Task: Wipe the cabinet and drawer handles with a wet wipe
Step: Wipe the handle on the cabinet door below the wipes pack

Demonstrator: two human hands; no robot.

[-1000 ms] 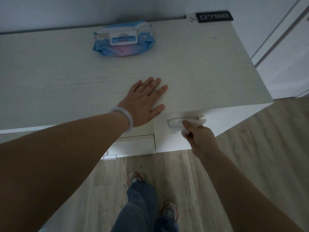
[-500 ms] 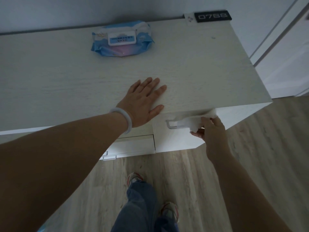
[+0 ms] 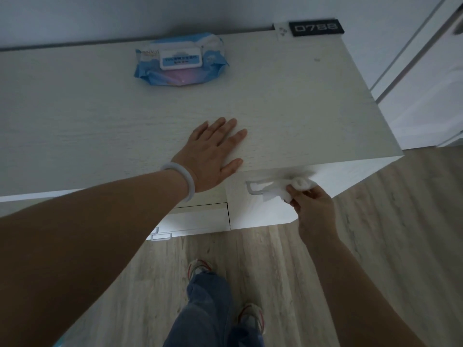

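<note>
Feet: two sneakers with red trim [image 3: 200,267] stand on the pale wood-plank floor [image 3: 375,246], under blue jeans [image 3: 210,309].
Right hand: the right hand [image 3: 314,209] pinches a crumpled white wet wipe [image 3: 288,189] in its curled fingers.
Wipe: it is bunched round the right part of the pale bar handle [image 3: 253,187] on the white cabinet front [image 3: 255,211].
Low drawers: a small clear handle [image 3: 160,236] sticks out below, to the left.
Left hand: the left hand [image 3: 213,154] lies flat with straight fingers on the white wood-grain cabinet top [image 3: 100,121]. It holds nothing. A pale round bangle [image 3: 183,179] sits on the wrist.
Far back: a blue soft pack of wet wipes [image 3: 180,61] lies near the wall. A black number plate [image 3: 315,27] rests at the back right corner.
</note>
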